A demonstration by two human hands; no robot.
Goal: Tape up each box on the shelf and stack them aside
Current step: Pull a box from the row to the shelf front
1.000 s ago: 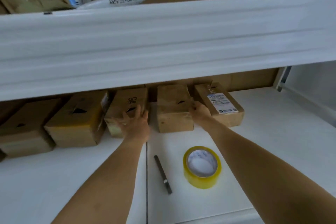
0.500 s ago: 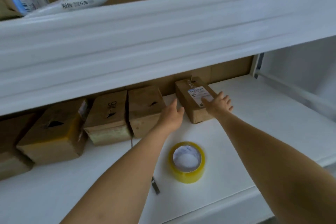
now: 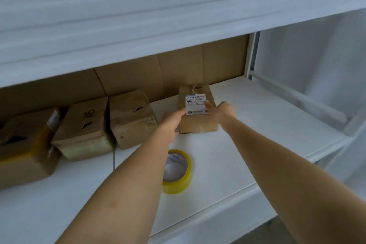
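- Your left hand [image 3: 171, 123] is on the left side of the labelled box [image 3: 198, 114]: thumb up over the top edge by the label [image 3: 196, 104], other fingers curled at the near left corner. It reads as a grip on the box.
- Your right hand [image 3: 222, 112] is at the box's right side, fingers reaching over onto the top next to the label. It looks curled round that edge, but blur makes the exact finger shape hard to call.
- The labelled box sits on the shelf [image 3: 247, 134], toward the back and just short of the cardboard back wall [image 3: 178, 69]. It stands apart from the three other boxes, with a gap between it and the nearest plain box [image 3: 131, 118].
- Key relation: the box is straight ahead, squarely between your two hands. Its long axis runs away from you, front to back. Both hands are in contact, so neither one is nearer.
- Judgement: you're about to pull the box forward along its long axis toward the open front of the shelf for taping.
- The tape roll [image 3: 179, 172] lies flat on the shelf in front of the box, partly under your left forearm and in the pull path. Steer the box right of it or lift it over.
- Two more boxes sit further left: the box marked with letters [image 3: 83, 130] and the yellow-taped box [image 3: 25, 150].
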